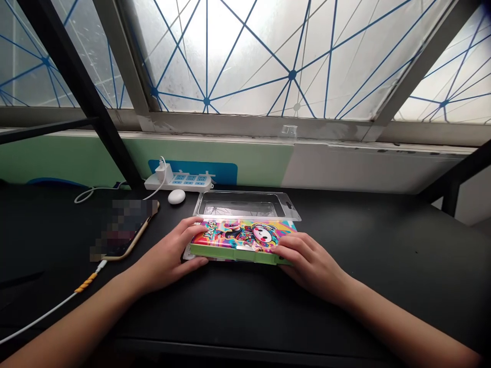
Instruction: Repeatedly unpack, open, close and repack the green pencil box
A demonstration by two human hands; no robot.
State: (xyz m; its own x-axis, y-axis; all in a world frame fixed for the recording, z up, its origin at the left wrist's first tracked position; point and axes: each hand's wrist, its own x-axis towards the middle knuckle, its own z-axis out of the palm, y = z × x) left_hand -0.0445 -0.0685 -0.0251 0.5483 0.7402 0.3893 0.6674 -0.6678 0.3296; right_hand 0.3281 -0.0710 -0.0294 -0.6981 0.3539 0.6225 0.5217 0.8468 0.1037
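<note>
Left hand [183, 251] and right hand [312, 260] grip opposite ends of the cartoon-printed pencil case [237, 238] between them; from here I'd steady it evenly, without crushing the clear plastic packaging [245, 204] just beyond.

The left forearm [95, 313], toward eight o'clock, is bare, slender and smooth, broadening from a narrow wrist [138, 278] to the edge of view. The right forearm [395, 321], toward four o'clock, is equally bare and tapers likewise. The left grip [172, 255] is an uncovered hand with slim fingers [191, 233]; the right grip [312, 263] is uncovered and similarly slim.
</note>
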